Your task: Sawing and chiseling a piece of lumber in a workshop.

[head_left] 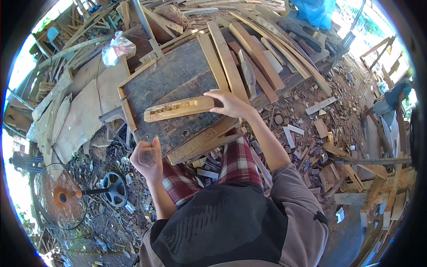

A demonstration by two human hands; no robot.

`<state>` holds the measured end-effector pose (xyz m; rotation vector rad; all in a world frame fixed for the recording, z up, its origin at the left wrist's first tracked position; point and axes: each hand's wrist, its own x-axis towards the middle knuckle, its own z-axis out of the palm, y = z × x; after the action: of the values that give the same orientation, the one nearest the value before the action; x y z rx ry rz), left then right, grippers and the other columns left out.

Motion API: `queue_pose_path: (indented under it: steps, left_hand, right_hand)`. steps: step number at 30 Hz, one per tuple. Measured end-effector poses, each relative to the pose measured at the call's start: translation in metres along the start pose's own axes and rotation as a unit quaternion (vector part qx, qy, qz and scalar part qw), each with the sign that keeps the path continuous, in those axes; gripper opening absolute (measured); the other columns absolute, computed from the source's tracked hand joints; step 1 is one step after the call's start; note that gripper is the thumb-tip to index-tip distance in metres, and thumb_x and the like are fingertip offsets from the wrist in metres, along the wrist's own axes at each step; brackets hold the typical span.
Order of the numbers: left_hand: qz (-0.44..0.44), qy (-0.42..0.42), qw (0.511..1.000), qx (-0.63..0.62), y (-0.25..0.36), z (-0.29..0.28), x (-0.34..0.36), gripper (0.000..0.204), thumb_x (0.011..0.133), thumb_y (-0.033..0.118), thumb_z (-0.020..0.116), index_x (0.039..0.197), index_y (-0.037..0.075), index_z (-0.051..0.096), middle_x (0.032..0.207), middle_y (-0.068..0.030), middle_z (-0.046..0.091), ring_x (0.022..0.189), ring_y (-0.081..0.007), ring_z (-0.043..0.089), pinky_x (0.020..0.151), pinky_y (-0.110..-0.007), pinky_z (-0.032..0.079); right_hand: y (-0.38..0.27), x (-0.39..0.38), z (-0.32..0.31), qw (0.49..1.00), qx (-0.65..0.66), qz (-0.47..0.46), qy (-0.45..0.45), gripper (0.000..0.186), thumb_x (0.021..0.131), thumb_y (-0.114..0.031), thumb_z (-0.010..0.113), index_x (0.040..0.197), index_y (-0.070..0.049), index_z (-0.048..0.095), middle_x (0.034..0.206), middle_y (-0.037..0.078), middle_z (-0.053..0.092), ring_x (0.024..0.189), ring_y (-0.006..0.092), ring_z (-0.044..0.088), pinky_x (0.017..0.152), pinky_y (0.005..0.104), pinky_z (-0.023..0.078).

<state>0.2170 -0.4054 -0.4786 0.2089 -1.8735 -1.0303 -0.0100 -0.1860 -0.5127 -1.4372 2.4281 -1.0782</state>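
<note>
My right hand (231,104) grips the right end of a short wooden block (178,110), thumb below and fingers above. The block has a rough, hollowed brown strip along its upper face and lies across the dark workbench (164,82). Left of the bench's near edge, my left hand (147,165) is closed around a round-ended wooden piece (148,156). Only its blunt brown end shows, pointing up; the rest is hidden by the hand and the view from above. A thick, rough plank (202,141) runs along the bench's near edge, over my knees.
Several long boards (255,55) lie on the bench's far right side. A standing fan (62,196) with a round base (114,189) is at the lower left. Wood scraps (316,129) litter the ground to the right. A plastic bag (118,49) sits at the far left.
</note>
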Motion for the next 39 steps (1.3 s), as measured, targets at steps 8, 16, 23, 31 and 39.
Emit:
queue_pose_path:
  steps: [8, 16, 23, 31, 39]
  left_hand:
    - [-0.002, -0.058, 0.998, -0.007, 0.001, 0.025, -0.004, 0.030, 0.078, 0.001, 0.073, 0.060, 0.003, 0.049, 0.053, 0.0015, 0.042, 0.052, -0.0055, 0.033, 0.047, -0.024, 0.029]
    - [-0.010, -0.143, 0.985, 0.096, -0.030, 0.028, 0.044, 0.018, 0.074, 0.007, 0.076, 0.081, 0.002, 0.060, 0.066, -0.0063, 0.055, 0.061, -0.0150, 0.050, 0.056, -0.029, 0.041]
    - [-0.032, -0.350, 0.853, 0.386, -0.049, 0.077, 0.074, 0.054, 0.073, 0.037, 0.077, 0.121, 0.016, 0.065, 0.096, -0.0177, 0.069, 0.089, -0.0355, 0.066, 0.078, -0.043, 0.051]
    - [0.007, -0.320, 0.855, 0.408, -0.049, 0.083, 0.050, 0.057, 0.075, 0.034, 0.076, 0.125, 0.012, 0.061, 0.102, -0.0168, 0.068, 0.093, -0.0336, 0.065, 0.083, -0.042, 0.049]
    - [-0.045, -0.248, 0.883, 0.396, -0.042, 0.078, 0.023, 0.056, 0.078, 0.035, 0.074, 0.127, 0.011, 0.059, 0.096, -0.0162, 0.070, 0.089, -0.0338, 0.067, 0.078, -0.042, 0.051]
  right_hand:
    - [-0.004, -0.019, 0.004, 0.989, -0.049, 0.021, 0.140, 0.037, 0.089, -0.013, 0.062, 0.120, 0.005, 0.056, 0.130, 0.018, 0.054, 0.129, 0.0310, 0.043, 0.105, 0.0406, 0.037]
    - [-0.029, -0.073, 0.018, 0.922, -0.197, 0.101, 0.317, 0.048, 0.086, -0.035, 0.066, 0.120, -0.002, 0.058, 0.123, 0.021, 0.054, 0.126, 0.0373, 0.042, 0.106, 0.0485, 0.033]
    - [0.002, -0.094, -0.013, 0.908, -0.085, 0.108, 0.395, 0.036, 0.089, -0.028, 0.065, 0.115, -0.003, 0.063, 0.128, 0.018, 0.055, 0.126, 0.0348, 0.045, 0.106, 0.0460, 0.035]
    - [0.114, -0.130, -0.142, 0.767, -0.370, 0.218, 0.478, 0.022, 0.088, -0.017, 0.060, 0.101, -0.001, 0.066, 0.115, 0.021, 0.060, 0.117, 0.0373, 0.051, 0.102, 0.0475, 0.039]
    - [0.159, -0.168, -0.202, 0.629, -0.463, 0.311, 0.541, 0.021, 0.085, -0.017, 0.058, 0.095, 0.000, 0.064, 0.104, 0.021, 0.064, 0.104, 0.0372, 0.058, 0.090, 0.0459, 0.047]
